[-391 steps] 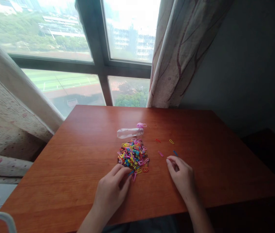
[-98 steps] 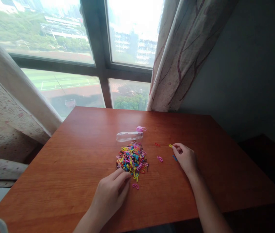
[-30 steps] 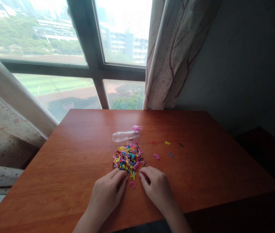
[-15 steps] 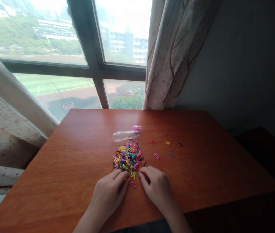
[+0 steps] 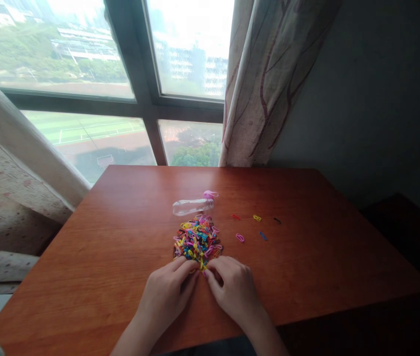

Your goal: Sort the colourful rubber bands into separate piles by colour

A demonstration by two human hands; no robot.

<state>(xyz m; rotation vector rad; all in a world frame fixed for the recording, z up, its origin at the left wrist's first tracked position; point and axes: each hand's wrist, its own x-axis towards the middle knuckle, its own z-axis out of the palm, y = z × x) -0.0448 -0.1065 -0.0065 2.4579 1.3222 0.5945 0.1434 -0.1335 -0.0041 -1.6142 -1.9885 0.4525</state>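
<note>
Closely pinched, right fingers (image 5: pixel 216 265) on a pink clip (image 5: pixel 205 273); left fingers (image 5: pixel 187 267) curled, grip hidden.

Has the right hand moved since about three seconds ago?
Yes, the right hand has moved left and nearer the person, judged against the clear bottle.

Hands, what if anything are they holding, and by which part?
The right hand seems to pinch a pink clip, which part is hidden; for the left hand, I can't tell.

You are facing a shiny wood table (image 5: pixel 299 277) with smooth plastic clips (image 5: pixel 197 237); a clear, glossy bottle (image 5: pixel 189 207) is lying farther off, cloth curtains (image 5: pixel 260 84) hanging left and right.
</note>
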